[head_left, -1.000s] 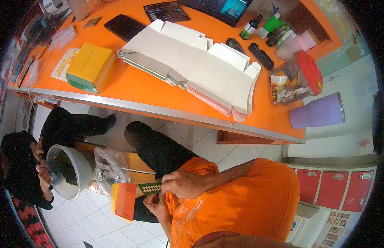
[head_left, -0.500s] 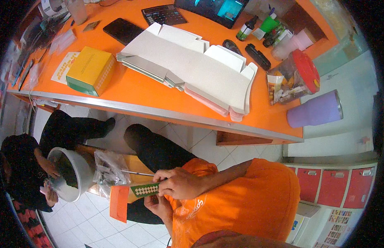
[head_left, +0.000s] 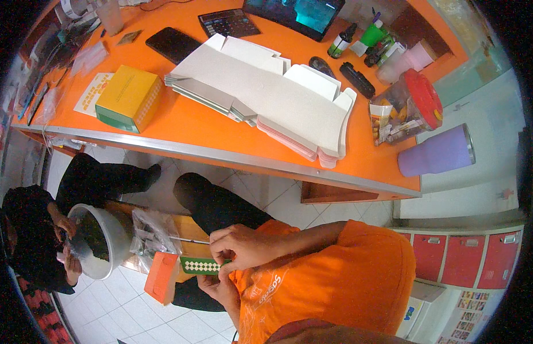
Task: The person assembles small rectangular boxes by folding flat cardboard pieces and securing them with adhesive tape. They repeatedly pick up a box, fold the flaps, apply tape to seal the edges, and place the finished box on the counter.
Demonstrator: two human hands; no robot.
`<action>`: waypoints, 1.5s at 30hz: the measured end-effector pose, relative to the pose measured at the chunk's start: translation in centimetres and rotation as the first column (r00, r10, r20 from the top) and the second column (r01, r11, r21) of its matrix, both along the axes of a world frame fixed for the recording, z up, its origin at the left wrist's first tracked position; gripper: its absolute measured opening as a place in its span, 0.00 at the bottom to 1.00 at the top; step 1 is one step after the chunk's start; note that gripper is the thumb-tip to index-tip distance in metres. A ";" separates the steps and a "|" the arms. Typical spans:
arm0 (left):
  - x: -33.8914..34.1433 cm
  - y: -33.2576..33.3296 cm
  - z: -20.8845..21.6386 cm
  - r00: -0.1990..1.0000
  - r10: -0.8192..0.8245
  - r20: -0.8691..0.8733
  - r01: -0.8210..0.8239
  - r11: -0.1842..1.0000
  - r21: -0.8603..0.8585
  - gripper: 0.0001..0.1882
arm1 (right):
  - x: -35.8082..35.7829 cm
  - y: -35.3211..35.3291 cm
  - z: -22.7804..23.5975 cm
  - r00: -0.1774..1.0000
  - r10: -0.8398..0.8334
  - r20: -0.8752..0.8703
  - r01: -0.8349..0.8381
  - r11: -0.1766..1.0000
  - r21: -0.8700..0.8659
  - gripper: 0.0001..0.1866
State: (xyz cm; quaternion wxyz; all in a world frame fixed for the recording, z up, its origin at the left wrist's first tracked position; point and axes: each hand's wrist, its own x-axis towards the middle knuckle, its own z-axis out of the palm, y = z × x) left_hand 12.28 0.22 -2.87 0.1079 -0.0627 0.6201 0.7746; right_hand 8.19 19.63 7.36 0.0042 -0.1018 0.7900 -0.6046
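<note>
I hold a partly folded carton (head_left: 201, 265) in front of my orange shirt. It has a green panel with pale diamonds and an orange flap (head_left: 161, 277) sticking out at its left end. My right hand (head_left: 240, 249) is closed at the carton's right end, fingers bent over its edge. Below it, my left hand (head_left: 219, 288) grips the same end from underneath; part of its fingers is hidden. On the orange table lies a stack of flat white carton blanks (head_left: 266, 94). A finished yellow and green box (head_left: 129, 98) stands to their left.
At the left a co-worker's hands (head_left: 71, 261) are over a white tub (head_left: 118, 243) of dark stuff. A plastic bag (head_left: 154, 238) lies on the wooden bench. On the table are a phone (head_left: 173, 45), a calculator (head_left: 227, 23), a red-lidded jar (head_left: 407, 109) and a purple tumbler (head_left: 436, 151).
The carton has shifted slightly and its orange flap has swung leftward. The green patterned panel now faces up more fully. My right hand has moved a little left and up, its fingers more bent.
</note>
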 end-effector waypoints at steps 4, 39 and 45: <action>-0.4 -0.1 1.9 0.992 -0.078 0.100 0.068 0.993 0.097 0.22 | -0.6 -0.1 1.2 0.999 -0.009 0.052 0.007 0.999 0.038 0.15; -3.6 -1.8 9.7 0.958 0.121 0.258 -0.252 0.786 0.565 0.37 | -1.3 -0.7 -1.7 0.668 -0.007 -0.744 0.143 0.983 0.119 0.19; -3.3 2.2 9.4 0.989 0.145 0.016 -0.145 0.975 0.167 0.34 | -1.9 -2.5 0.2 0.818 -0.015 -0.574 0.175 0.959 0.225 0.25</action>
